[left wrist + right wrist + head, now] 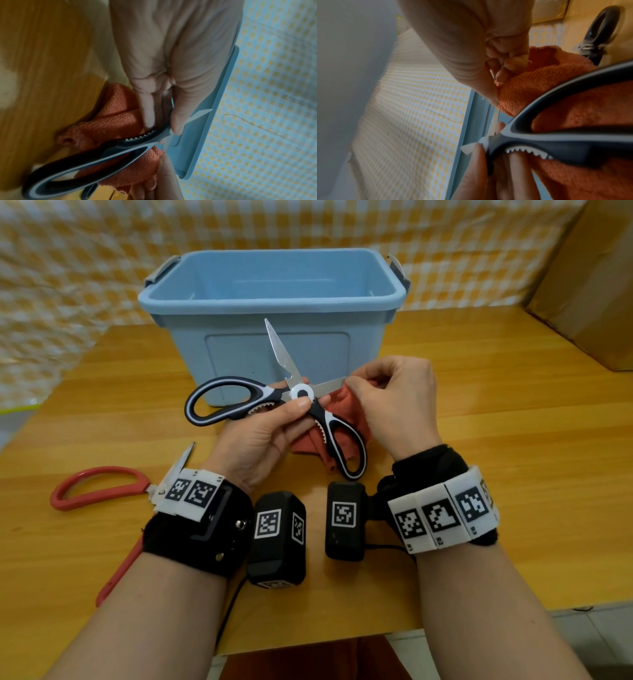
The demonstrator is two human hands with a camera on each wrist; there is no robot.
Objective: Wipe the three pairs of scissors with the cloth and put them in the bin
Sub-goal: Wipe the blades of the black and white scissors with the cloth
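Black-and-white kitchen scissors (301, 392) are held up in front of the blue bin (267, 304), blades spread wide. My left hand (298, 412) grips them at the pivot, thumb on top. One blade points up at the bin's front wall. My right hand (358, 390) pinches the orange cloth (342, 409) around the other blade, which points right. In the left wrist view the cloth (116, 115) hangs under the handles (85, 166). The right wrist view shows fingertips (498, 77) squeezing the cloth (547, 83). Red-handled scissors (102, 471) lie on the table at the left, partly under my left wrist.
The bin stands with no lid and nothing visible inside. A black handle loop (590, 35), seemingly another pair of scissors, lies on the wooden table beyond the cloth. A cardboard box (589, 285) stands at the back right. The table's front edge (308, 635) runs under my forearms.
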